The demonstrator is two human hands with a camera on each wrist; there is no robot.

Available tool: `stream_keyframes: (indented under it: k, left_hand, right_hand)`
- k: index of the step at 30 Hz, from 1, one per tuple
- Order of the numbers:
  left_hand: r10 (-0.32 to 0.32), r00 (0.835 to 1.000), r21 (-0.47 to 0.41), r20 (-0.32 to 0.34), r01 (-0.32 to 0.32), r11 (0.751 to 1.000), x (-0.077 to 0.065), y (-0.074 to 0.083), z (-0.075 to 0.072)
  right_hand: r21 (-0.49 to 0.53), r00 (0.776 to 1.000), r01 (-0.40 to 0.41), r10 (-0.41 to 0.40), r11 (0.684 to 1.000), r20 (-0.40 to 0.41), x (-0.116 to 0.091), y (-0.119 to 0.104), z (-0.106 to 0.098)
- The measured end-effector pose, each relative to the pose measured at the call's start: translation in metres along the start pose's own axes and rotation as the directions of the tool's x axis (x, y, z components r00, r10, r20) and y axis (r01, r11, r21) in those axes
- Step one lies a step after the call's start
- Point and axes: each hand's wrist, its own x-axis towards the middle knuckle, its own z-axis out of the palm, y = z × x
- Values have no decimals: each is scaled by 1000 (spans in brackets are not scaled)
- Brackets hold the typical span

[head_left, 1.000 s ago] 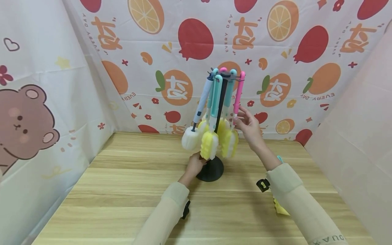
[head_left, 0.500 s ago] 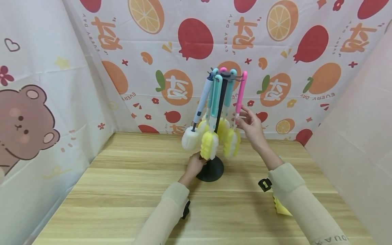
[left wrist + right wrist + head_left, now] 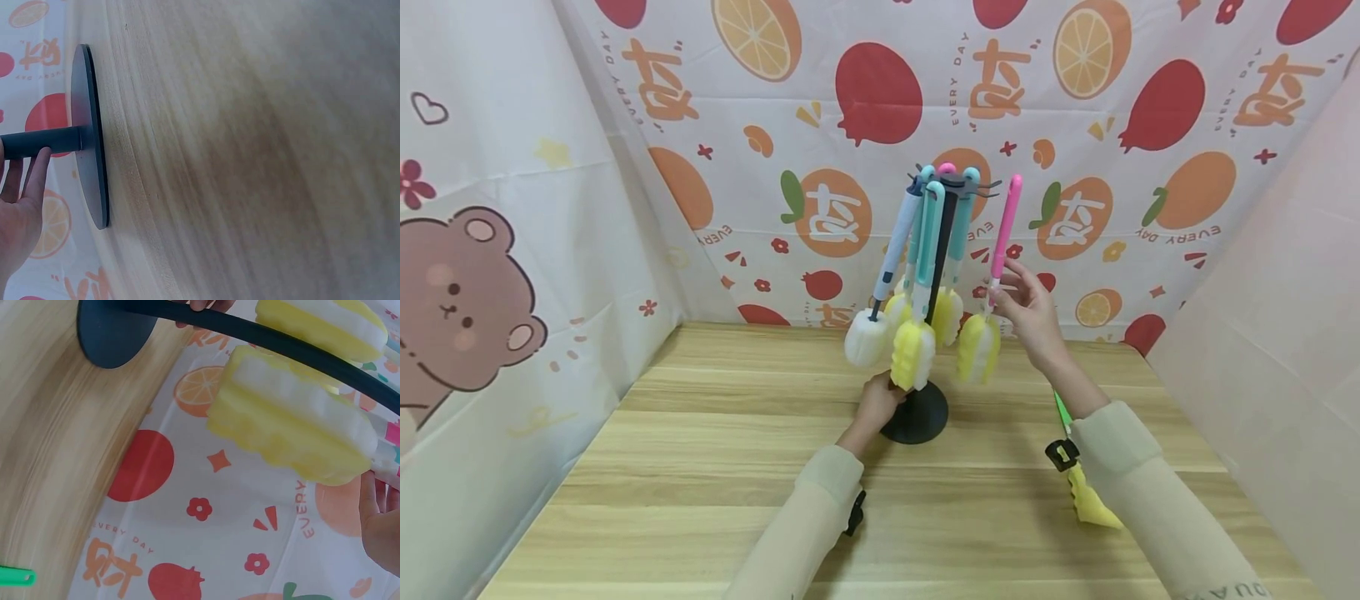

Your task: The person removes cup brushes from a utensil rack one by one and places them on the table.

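A black stand (image 3: 917,417) with a round base and hooks at its top stands upright on the table. My left hand (image 3: 880,402) grips its pole (image 3: 56,140) low down, just above the base. My right hand (image 3: 1033,321) pinches a pink-handled sponge brush (image 3: 1006,225) at its white neck. The brush's yellow-and-white sponge head hangs downward, and its looped top is apart from the hook tips. Still hanging on the stand are a teal-handled sponge brush (image 3: 928,242), a blue-grey brush with a white head (image 3: 867,337), and several others behind them.
On the table at right lies a green-handled brush (image 3: 1062,412) with a yellow sponge head (image 3: 1092,504), partly hidden by my right sleeve (image 3: 1165,500). A fruit-print cloth (image 3: 880,100) hangs close behind the stand, and white cloth (image 3: 580,233) borders both sides.
My right hand has moved right with the pink-handled brush, and the brush's top has come off its hook. The left hand and the stand have stayed put. More of the green-handled brush shows.
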Motion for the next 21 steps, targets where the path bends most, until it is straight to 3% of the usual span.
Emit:
stream_keyframes:
  k: [11, 21]
  left_hand:
    - [-3, 1000, 2, 3, 3, 1000, 1, -1, 1]
    - [-1, 1000, 6, 6, 1, 1000, 1, 0, 0]
  right_hand:
    - [-40, 1000, -3, 2, 999, -15, -6, 12, -13]
    - [-72, 997, -70, 69, 995, -20, -12, 26, -24]
